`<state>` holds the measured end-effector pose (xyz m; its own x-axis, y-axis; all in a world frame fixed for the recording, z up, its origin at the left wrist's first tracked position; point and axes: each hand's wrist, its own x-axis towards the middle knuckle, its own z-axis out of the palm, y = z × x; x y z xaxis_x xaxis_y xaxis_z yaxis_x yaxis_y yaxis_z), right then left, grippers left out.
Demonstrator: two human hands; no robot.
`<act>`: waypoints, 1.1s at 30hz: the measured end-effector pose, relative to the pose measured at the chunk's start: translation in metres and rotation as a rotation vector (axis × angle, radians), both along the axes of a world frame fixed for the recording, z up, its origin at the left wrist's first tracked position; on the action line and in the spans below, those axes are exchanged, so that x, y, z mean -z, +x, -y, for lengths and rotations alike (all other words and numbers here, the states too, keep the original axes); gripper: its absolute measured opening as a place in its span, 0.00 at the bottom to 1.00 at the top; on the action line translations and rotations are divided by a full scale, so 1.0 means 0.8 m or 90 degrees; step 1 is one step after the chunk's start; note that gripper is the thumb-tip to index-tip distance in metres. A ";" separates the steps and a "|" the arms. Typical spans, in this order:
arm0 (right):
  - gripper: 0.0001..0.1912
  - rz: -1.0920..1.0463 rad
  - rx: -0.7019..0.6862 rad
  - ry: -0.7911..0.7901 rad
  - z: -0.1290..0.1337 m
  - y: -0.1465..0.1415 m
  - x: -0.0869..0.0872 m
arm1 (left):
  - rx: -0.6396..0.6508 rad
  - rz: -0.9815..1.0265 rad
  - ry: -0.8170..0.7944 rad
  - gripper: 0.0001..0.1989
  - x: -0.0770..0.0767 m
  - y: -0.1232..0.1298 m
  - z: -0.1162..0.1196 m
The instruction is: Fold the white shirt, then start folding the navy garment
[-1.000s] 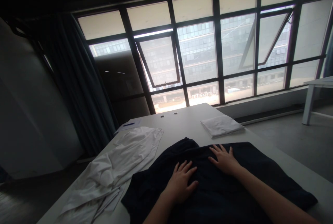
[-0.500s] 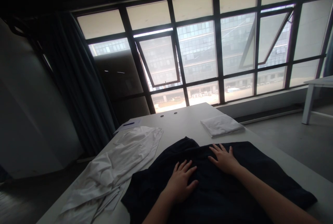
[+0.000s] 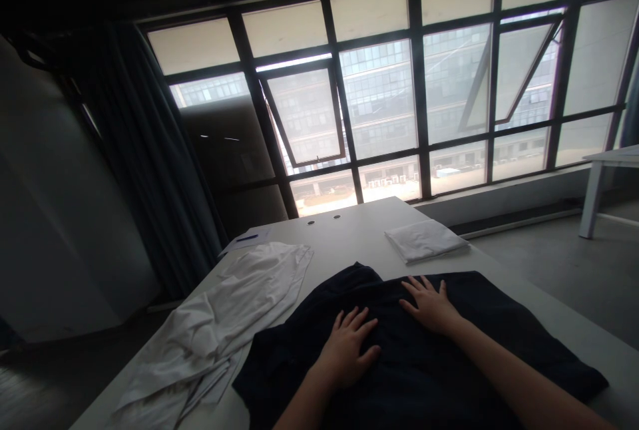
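Note:
A dark navy garment (image 3: 399, 363) lies spread over the near part of the white table (image 3: 349, 237). On its middle rests my left hand (image 3: 348, 349), palm down with the fingers spread. Farther up and to the right, near the garment's far edge, my right hand (image 3: 430, 305) also lies flat with its fingers apart. Neither hand grips the cloth. Crumpled white cloth (image 3: 214, 323) covers the table's left side, and a folded white cloth (image 3: 424, 241) sits beyond the garment at the right.
A pen (image 3: 247, 237) lies on paper (image 3: 259, 239) at the table's far left. Windows (image 3: 379, 97) stand behind the table, with a dark curtain (image 3: 160, 170) at the left. Another white table (image 3: 592, 194) is at the far right.

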<state>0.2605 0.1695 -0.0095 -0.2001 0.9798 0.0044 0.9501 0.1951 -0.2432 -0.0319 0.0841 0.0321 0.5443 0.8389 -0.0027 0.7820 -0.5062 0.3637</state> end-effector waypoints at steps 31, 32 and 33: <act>0.39 0.008 -0.001 0.004 -0.002 0.000 0.004 | -0.002 -0.003 0.001 0.29 -0.001 0.000 0.001; 0.39 0.008 -0.001 0.002 -0.002 0.000 0.004 | -0.002 -0.004 0.000 0.29 -0.002 0.000 0.001; 0.39 0.009 0.000 0.000 -0.002 0.000 0.004 | -0.002 -0.005 0.000 0.29 -0.002 0.000 0.001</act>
<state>0.2608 0.1714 -0.0126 -0.2008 0.9796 0.0023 0.9533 0.1959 -0.2298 -0.0315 0.0833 0.0340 0.5416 0.8406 -0.0075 0.7866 -0.5036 0.3574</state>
